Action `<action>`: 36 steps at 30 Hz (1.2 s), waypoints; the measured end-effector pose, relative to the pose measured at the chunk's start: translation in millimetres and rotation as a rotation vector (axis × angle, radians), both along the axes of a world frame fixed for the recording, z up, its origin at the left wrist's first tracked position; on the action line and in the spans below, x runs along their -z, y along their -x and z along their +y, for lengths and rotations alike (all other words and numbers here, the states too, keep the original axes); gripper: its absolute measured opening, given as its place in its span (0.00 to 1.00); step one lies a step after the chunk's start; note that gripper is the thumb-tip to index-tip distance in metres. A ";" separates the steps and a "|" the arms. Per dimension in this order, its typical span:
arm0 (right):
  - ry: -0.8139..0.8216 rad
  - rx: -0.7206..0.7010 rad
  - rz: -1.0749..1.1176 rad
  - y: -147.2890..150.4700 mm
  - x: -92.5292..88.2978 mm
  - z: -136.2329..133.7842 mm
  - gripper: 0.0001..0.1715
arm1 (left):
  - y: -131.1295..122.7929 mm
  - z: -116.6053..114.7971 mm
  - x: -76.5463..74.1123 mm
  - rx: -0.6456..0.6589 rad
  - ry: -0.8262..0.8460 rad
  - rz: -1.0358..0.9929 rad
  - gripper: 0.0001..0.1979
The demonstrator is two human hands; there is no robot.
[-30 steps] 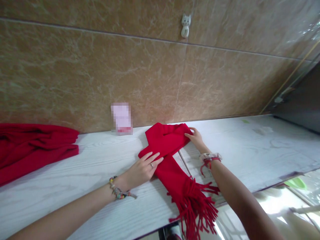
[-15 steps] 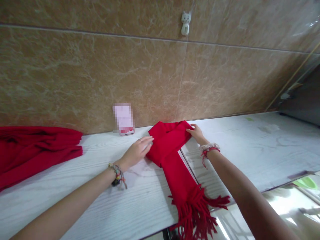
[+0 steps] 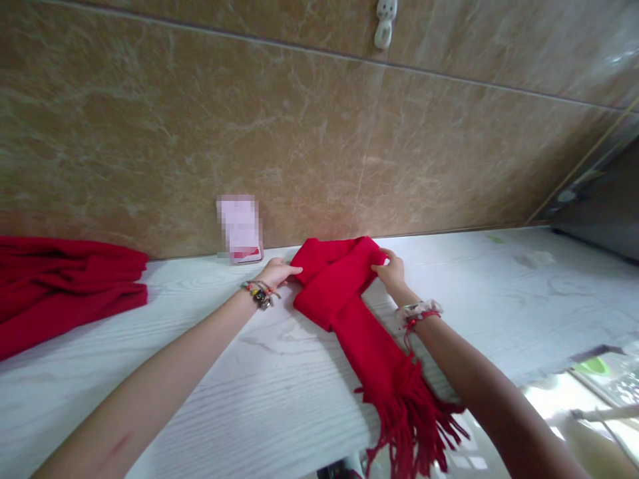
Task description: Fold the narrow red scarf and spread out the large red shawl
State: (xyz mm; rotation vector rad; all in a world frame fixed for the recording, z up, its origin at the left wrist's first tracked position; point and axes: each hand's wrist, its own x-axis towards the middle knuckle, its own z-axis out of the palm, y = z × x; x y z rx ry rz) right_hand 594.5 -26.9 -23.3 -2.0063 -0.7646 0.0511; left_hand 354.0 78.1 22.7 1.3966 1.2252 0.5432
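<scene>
A red scarf (image 3: 332, 283) lies on the white wood-grain table, its upper part wrapped into a loop. One end runs toward me, and its fringe hangs over the table's front edge. My left hand (image 3: 277, 271) pinches the loop's left side, thumb on top and the other fingers mostly hidden beneath. On the opposite side, my right hand (image 3: 392, 269) grips the loop's right edge between thumb and fingers. Beaded bracelets circle the left wrist; a pale scrunchie and a red cord are on the right one.
Another red cloth (image 3: 70, 283) lies bunched at the far left of the table (image 3: 239, 399). A blurred pink, card-like object (image 3: 242, 226) leans on the brown marbled wall. A white cat-shaped hook (image 3: 385, 25) is fixed higher up. Something green (image 3: 593, 366) shows below the table at right.
My left hand has moved up and taken hold of the scarf's left side, where it was only beside it before. My right hand keeps its hold. The camera view has shifted slightly.
</scene>
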 end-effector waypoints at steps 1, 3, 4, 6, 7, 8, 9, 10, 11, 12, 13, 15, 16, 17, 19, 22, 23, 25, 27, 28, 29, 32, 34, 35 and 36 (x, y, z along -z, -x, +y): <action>0.001 -0.002 0.003 -2.3 -0.2 0.9 0.31 | 5.2 -2.3 0.9 -0.021 -0.004 0.004 0.36; 0.012 -0.013 0.001 -3.6 -1.7 2.8 0.29 | 14.3 -8.9 2.5 -0.044 0.001 0.003 0.42; 0.024 -0.018 0.001 -2.5 -2.9 3.9 0.27 | 17.5 -13.2 2.8 -0.045 0.010 -0.003 0.43; 0.055 -0.028 0.023 1.9 -5.9 6.0 0.25 | 20.1 -22.7 2.2 -0.026 0.048 -0.036 0.43; 0.070 -0.034 0.042 4.6 -7.6 6.7 0.25 | 19.9 -27.2 1.5 -0.006 0.074 -0.060 0.43; 0.083 -0.040 0.061 7.4 -9.5 6.9 0.25 | 19.0 -31.2 0.8 0.016 0.096 -0.086 0.43; 0.096 -0.046 0.072 10.1 -11.7 6.3 0.26 | 18.0 -34.3 0.4 0.037 0.107 -0.109 0.43; 0.106 -0.056 0.062 12.8 -14.1 4.6 0.26 | 17.0 -36.3 0.6 0.055 0.104 -0.127 0.44; 0.112 -0.076 0.020 15.5 -17.0 1.7 0.27 | 16.4 -37.4 1.4 0.070 0.087 -0.137 0.45; 0.110 -0.115 -0.056 18.4 -20.4 -2.4 0.28 | 16.4 -37.7 2.8 0.084 0.054 -0.137 0.46; 0.103 -0.190 -0.157 21.8 -24.4 -7.7 0.28 | 17.0 -37.6 4.8 0.099 0.010 -0.124 0.47; 0.094 -0.458 -0.392 29.7 -33.4 -21.0 0.26 | 19.5 -38.4 9.2 0.118 -0.128 -0.044 0.45; 0.107 -0.625 -0.500 34.2 -37.9 -28.0 0.23 | 20.9 -40.2 11.3 0.119 -0.234 0.024 0.44; 0.141 -0.780 -0.595 38.7 -42.2 -34.8 0.20 | 22.0 -43.5 13.1 0.111 -0.369 0.102 0.41; 0.261 -0.968 -0.759 46.4 -48.3 -45.8 0.20 | 22.8 -54.6 15.6 0.090 -0.681 0.248 0.35; 0.412 -0.969 -0.938 51.2 -50.0 -52.8 0.22 | 19.9 -78.5 17.6 0.188 -1.014 0.358 0.26; 0.431 -0.950 -0.978 51.0 -49.0 -52.9 0.21 | 18.3 -86.5 18.2 0.264 -1.059 0.383 0.25; 0.432 -0.930 -1.039 48.9 -46.1 -51.6 0.18 | 15.8 -99.6 19.1 0.437 -1.087 0.438 0.27; 0.407 -0.917 -1.092 45.8 -43.9 -50.2 0.16 | 15.4 -107.8 19.5 0.572 -1.090 0.490 0.31; 0.385 -0.909 -1.115 44.2 -43.4 -50.1 0.15 | 16.0 -110.1 19.3 0.624 -1.095 0.508 0.32; 0.355 -0.895 -1.133 42.7 -43.3 -50.5 0.15 | 17.1 -111.5 18.9 0.667 -1.102 0.521 0.32; 0.243 -0.812 -1.146 39.5 -42.5 -54.1 0.14 | 21.2 -113.1 17.6 0.765 -1.134 0.552 0.32; 0.223 -0.807 -1.134 39.1 -39.9 -57.1 0.14 | 22.5 -114.5 18.0 0.784 -1.179 0.578 0.30; 0.237 -0.828 -1.124 39.4 -38.1 -58.5 0.13 | 22.3 -115.8 18.7 0.781 -1.211 0.592 0.28; 0.262 -0.853 -1.113 40.1 -36.3 -59.5 0.13 | 21.6 -117.4 19.8 0.777 -1.251 0.607 0.26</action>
